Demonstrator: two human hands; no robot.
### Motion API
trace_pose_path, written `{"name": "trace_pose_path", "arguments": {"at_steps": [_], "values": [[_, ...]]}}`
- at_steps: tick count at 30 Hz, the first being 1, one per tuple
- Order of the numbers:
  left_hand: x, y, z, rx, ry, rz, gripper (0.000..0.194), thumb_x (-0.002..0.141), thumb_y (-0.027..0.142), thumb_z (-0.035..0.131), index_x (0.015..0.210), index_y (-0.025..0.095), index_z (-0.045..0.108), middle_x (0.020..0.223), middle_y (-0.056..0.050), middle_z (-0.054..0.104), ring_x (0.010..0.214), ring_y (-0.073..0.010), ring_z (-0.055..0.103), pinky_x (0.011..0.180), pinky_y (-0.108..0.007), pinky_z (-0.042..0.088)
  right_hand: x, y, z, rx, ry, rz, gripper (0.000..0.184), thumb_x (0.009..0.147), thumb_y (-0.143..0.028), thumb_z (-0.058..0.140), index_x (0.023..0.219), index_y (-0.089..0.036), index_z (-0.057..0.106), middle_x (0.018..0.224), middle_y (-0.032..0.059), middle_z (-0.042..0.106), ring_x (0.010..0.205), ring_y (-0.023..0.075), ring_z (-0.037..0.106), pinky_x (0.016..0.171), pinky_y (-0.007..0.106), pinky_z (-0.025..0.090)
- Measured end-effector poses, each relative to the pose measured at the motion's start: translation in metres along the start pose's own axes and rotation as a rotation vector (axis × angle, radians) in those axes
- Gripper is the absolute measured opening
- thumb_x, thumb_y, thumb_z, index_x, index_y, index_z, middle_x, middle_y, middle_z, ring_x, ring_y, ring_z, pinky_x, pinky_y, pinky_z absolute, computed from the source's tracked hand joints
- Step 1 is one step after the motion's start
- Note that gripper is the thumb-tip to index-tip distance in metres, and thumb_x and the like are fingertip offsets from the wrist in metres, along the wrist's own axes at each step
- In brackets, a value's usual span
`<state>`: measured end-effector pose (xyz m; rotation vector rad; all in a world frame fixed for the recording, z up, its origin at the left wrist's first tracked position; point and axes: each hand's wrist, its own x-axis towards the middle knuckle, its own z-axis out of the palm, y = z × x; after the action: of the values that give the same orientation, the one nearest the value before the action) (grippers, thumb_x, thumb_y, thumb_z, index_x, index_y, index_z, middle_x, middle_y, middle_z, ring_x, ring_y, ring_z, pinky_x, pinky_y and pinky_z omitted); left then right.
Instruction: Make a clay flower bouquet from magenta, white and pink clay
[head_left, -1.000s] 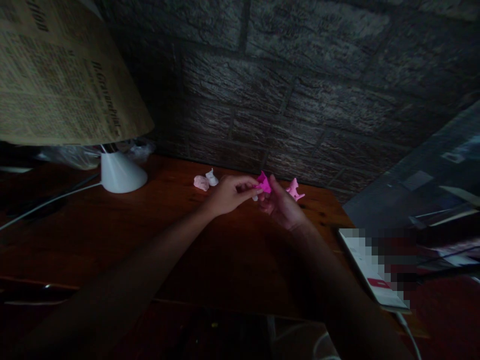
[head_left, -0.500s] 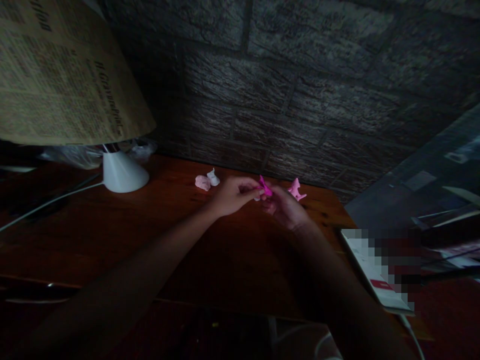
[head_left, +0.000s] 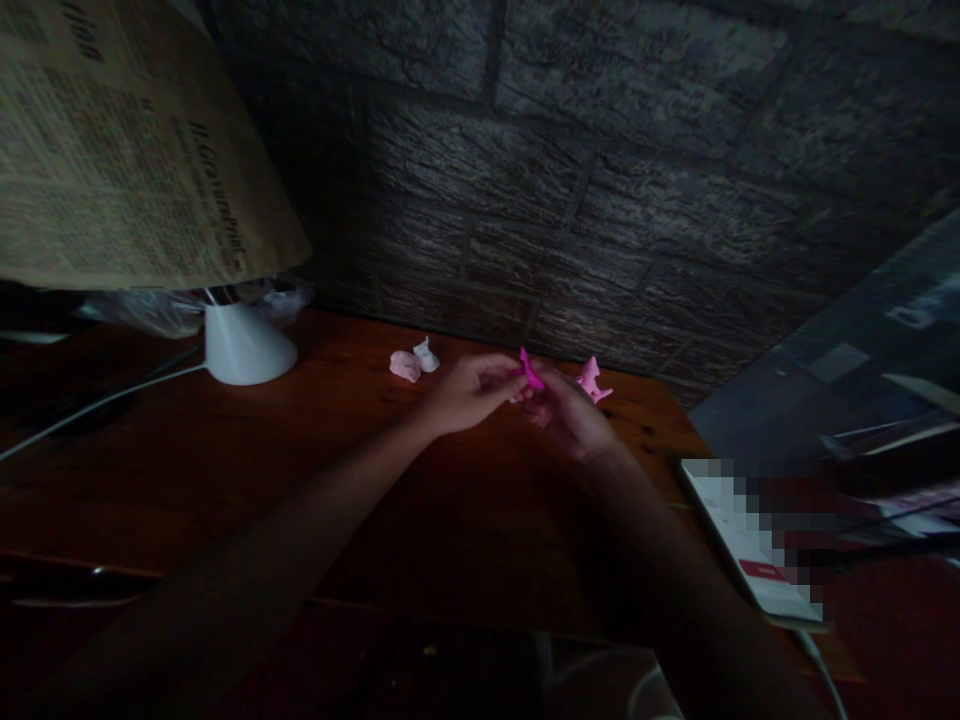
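Both my hands meet over the far part of the wooden table (head_left: 322, 440), closed on one bright magenta piece of soft clay-like stuff (head_left: 532, 370). My left hand (head_left: 476, 390) pinches its left side between thumb and fingers. From the right, my right hand (head_left: 570, 410) grips it, with the thumb lying along it. A small pale bit shows under the fingertips, too small to name. To the left of my hands lie a light pink lump (head_left: 405, 366) and a white lump (head_left: 426, 354), touching. Just beyond my right hand sits a pink spiky shape (head_left: 592, 380), partly covered by that hand.
A lamp with a newspaper-print shade (head_left: 150, 170) and white cone base (head_left: 247, 345) stands at the left, its cord running left. Behind rises a stone-block wall (head_left: 480, 170). A tablet-like device (head_left: 757, 560), partly pixelated, lies at the right edge, with a cable below it.
The magenta piece looked broader a second ago and now appears thinner, pressed or turned between my fingers. My right thumb has come down onto it. The lumps have stayed in place.
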<state>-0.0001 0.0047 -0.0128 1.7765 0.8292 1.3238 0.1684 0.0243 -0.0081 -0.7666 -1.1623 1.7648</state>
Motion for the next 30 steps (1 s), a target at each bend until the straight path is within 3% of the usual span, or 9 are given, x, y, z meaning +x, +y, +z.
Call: {"name": "trace_pose_path", "arguments": {"at_steps": [6, 11, 17, 20, 24, 30], "values": [[-0.0013, 0.0046, 0.0034, -0.040, 0.006, -0.050, 0.018, 0.085, 0.031, 0.072, 0.095, 0.016, 0.073, 0.085, -0.006, 0.076, 0.070, -0.0124, 0.067, 0.057, -0.022, 0.049, -0.0001, -0.0001, 0.0010, 0.024, 0.023, -0.008, 0.028, 0.071, -0.041, 0.086, 0.082, -0.023, 0.068, 0.066, -0.0049, 0.060, 0.055, 0.0071, 0.048, 0.048, 0.020, 0.036], [0.0004, 0.0003, 0.0017, -0.016, 0.020, -0.042, 0.019, 0.090, 0.032, 0.066, 0.084, 0.015, 0.072, 0.078, -0.005, 0.074, 0.062, -0.0098, 0.061, 0.053, -0.021, 0.045, -0.0011, 0.0013, 0.0035, 0.007, -0.005, 0.005, 0.026, 0.072, -0.041, 0.087, 0.080, -0.023, 0.069, 0.068, -0.0032, 0.062, 0.056, 0.0076, 0.048, 0.048, 0.020, 0.035], [0.0005, 0.0003, 0.0009, -0.064, 0.027, -0.129, 0.019, 0.089, 0.031, 0.065, 0.092, 0.015, 0.074, 0.079, -0.004, 0.072, 0.055, -0.0082, 0.053, 0.053, -0.023, 0.042, 0.0012, 0.0027, 0.0024, 0.013, -0.018, 0.007, 0.036, 0.069, -0.052, 0.087, 0.076, -0.022, 0.068, 0.068, -0.0034, 0.061, 0.056, 0.0078, 0.047, 0.047, 0.021, 0.035], [0.0012, -0.0006, -0.0008, -0.079, 0.039, -0.108, 0.019, 0.089, 0.030, 0.065, 0.094, 0.014, 0.075, 0.077, -0.004, 0.070, 0.055, -0.0076, 0.050, 0.053, -0.023, 0.040, 0.0027, 0.0031, 0.0000, 0.007, -0.013, 0.018, 0.039, 0.071, -0.057, 0.083, 0.077, -0.021, 0.069, 0.069, -0.0029, 0.061, 0.054, 0.0078, 0.045, 0.047, 0.022, 0.035], [0.0023, -0.0028, -0.0021, -0.082, 0.036, -0.085, 0.020, 0.090, 0.031, 0.064, 0.089, 0.015, 0.075, 0.077, -0.004, 0.069, 0.055, -0.0073, 0.049, 0.054, -0.023, 0.040, 0.0019, 0.0022, -0.0012, -0.014, 0.000, -0.014, 0.034, 0.069, -0.050, 0.087, 0.079, -0.022, 0.070, 0.070, -0.0025, 0.063, 0.057, 0.0087, 0.048, 0.048, 0.021, 0.036], [0.0024, 0.0005, -0.0010, -0.119, 0.081, -0.161, 0.021, 0.089, 0.034, 0.066, 0.091, 0.016, 0.076, 0.079, -0.005, 0.071, 0.054, -0.0077, 0.049, 0.054, -0.024, 0.039, -0.0001, -0.0001, 0.0000, -0.023, 0.003, -0.026, 0.029, 0.070, -0.042, 0.086, 0.091, -0.025, 0.074, 0.071, -0.0027, 0.064, 0.058, 0.0094, 0.048, 0.049, 0.022, 0.037]]}}
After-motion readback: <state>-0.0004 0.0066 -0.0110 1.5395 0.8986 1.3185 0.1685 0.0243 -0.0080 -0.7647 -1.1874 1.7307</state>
